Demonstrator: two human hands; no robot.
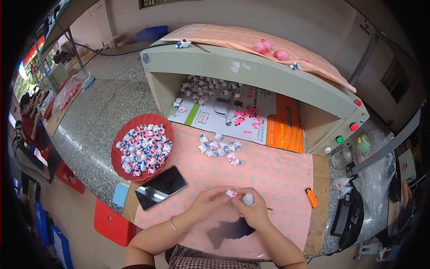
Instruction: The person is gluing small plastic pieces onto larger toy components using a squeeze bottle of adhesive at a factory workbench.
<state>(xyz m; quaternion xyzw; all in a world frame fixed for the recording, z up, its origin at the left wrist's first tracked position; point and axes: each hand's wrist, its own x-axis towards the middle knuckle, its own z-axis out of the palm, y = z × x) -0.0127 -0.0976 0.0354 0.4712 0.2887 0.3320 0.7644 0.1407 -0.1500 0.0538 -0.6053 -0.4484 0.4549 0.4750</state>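
Between the fingertips of my left hand [208,201] is a small white and pink figurine [231,193]. My right hand [257,211] grips a small translucent white squeeze bottle [247,199], its thin needle tip pointing up. The two hands are close together over the pink dotted cloth [282,193]. Just beyond them lies a loose group of white, blue and pink figurines [218,147]. To the left, a red scalloped bowl [117,167] is heaped with similar figurines. A dark scrap of cloth or sheet [230,231] lies below my hands.
A black phone [161,187] lies beside the bowl, near a blue pad [120,194]. Ahead stands an open-fronted box [152,85] with figurines and small pink pieces on printed cardboard. An orange lighter [311,197] lies to the right, near a black bag [349,219].
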